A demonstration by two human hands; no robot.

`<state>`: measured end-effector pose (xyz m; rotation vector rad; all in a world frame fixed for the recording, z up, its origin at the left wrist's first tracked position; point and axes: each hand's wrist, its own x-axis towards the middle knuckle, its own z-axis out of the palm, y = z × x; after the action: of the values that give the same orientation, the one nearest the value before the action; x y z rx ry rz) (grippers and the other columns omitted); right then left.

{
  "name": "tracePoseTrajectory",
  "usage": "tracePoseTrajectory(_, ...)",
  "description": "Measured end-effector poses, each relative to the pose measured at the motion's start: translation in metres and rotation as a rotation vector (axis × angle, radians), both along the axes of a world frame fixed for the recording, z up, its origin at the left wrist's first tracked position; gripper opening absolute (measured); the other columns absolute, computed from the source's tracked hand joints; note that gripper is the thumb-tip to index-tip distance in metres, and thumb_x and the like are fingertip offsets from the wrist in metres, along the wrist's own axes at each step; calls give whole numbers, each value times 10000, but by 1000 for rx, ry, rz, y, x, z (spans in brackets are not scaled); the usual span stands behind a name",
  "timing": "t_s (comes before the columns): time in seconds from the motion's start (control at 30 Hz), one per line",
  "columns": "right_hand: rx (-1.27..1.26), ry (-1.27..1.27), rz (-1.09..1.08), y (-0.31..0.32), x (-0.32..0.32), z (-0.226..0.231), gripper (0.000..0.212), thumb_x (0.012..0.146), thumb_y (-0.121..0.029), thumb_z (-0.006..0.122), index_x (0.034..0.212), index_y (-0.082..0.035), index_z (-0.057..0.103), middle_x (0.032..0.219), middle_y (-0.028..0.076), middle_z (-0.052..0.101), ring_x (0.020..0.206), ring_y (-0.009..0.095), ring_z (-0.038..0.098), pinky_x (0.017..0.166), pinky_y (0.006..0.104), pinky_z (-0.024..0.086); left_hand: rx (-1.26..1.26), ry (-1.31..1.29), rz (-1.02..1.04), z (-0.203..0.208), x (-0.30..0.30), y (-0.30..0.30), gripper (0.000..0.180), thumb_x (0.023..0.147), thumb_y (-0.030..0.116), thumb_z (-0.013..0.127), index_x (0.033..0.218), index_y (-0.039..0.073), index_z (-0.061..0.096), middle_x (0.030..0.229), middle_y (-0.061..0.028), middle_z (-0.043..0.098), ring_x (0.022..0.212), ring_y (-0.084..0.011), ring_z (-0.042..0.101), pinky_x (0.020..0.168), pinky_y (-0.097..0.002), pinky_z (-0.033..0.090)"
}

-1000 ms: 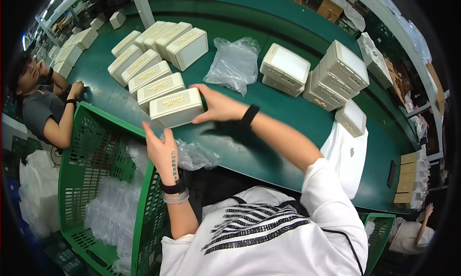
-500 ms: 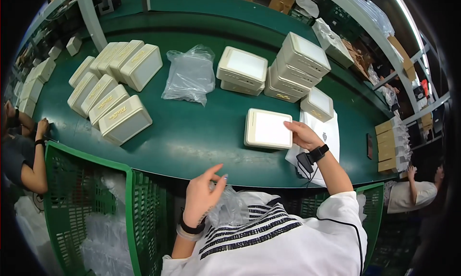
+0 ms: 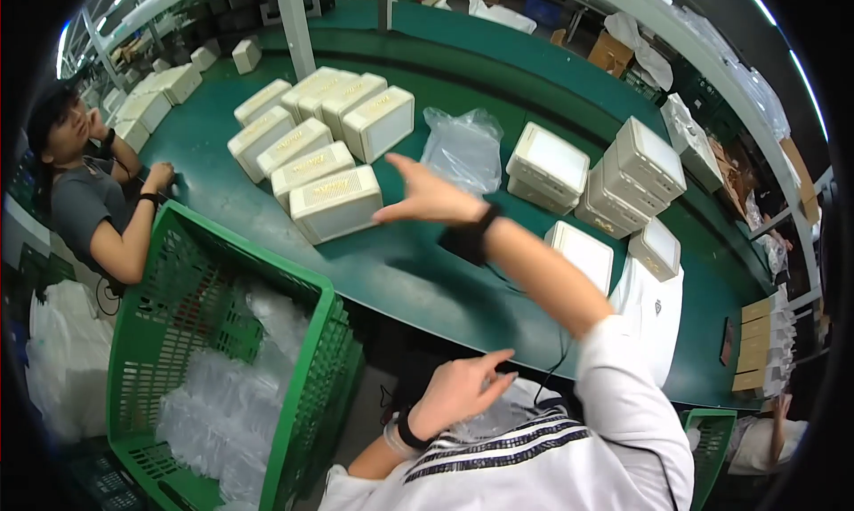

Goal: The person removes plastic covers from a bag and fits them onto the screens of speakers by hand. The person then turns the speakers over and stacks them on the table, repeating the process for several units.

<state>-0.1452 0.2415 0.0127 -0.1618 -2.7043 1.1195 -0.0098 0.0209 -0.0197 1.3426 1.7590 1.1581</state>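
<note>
My right hand (image 3: 431, 193) reaches across the table with thumb and fingers spread, holding nothing. Its fingertips are beside the nearest cream box-shaped unit (image 3: 336, 207) of the group on the left; whether they touch it I cannot tell. That unit has a grille face with gold lettering. Low at the table's front edge, my left hand (image 3: 458, 394) has its fingers stretched apart, with crumpled clear plastic (image 3: 489, 422) beside it against my shirt. One cream unit with a white panel (image 3: 583, 255) lies flat, partly hidden behind my right forearm.
Clear plastic bags (image 3: 463, 148) lie mid-table. Stacked cream units (image 3: 627, 177) stand at the right, near white sheets (image 3: 654, 320). A green crate (image 3: 325, 293) of clear plastic is at the lower left. Beyond it sits another person (image 3: 98, 200).
My right hand has let go of the white-panelled unit and swung left to the group of cream units. The view has turned left. My left hand stays low, fingers apart.
</note>
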Motion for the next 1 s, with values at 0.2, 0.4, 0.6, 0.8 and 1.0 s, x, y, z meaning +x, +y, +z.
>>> tracePoseTrajectory(0.2, -32, -29, -120, -16, -9, -49, 826, 657, -376, 862, 1229, 80, 479, 1174, 204, 615, 1064, 312, 606, 916, 366, 487, 70, -120, 233, -3, -14, -39, 326, 845, 104, 643, 1165, 44, 633, 709, -87, 652, 631, -166, 639, 607, -283, 499)
tracePoseTrajectory(0.4, -1135, -339, -426, 5, 145, -22, 573, 893, -345, 672, 1262, 66, 519, 1138, 160, 642, 1016, 222, 638, 880, 347, 518, 107, -8, 700, -23, -38, -40, 479, 828, 131, 686, 1256, -21, 533, 978, -177, 649, 900, -288, 640, 793, -349, 496)
tracePoseTrajectory(0.6, -925, -317, -593, 44, 192, -21, 573, 882, -355, 675, 1248, 66, 546, 1176, 180, 624, 1021, 238, 638, 886, 361, 514, 104, 327, 397, -39, -91, 62, 985, 706, 270, 817, 1475, 61, 238, 1351, -259, 451, 1133, -428, 546, 891, -439, 486)
tracePoseTrajectory(0.8, 140, -225, -347, 72, 260, 28, 860, 720, -348, 811, 1387, 14, 408, 1280, 225, 538, 1141, 326, 559, 957, 391, 454, -78, 545, 229, -8, -121, 67, 1156, 536, 285, 891, 1486, 125, 253, 1366, -241, 445, 1084, -419, 574, 865, -437, 511)
tracePoseTrajectory(1.0, 586, -393, -308, 111, 278, -22, 1081, 539, -256, 838, 1443, -29, 291, 1374, 245, 381, 1267, 397, 400, 1056, 410, 347, -271, 988, -279, 30, -124, 144, 1232, 415, 298, 910, 1470, 138, 295, 1330, -218, 475, 972, -385, 628, 808, -418, 531)
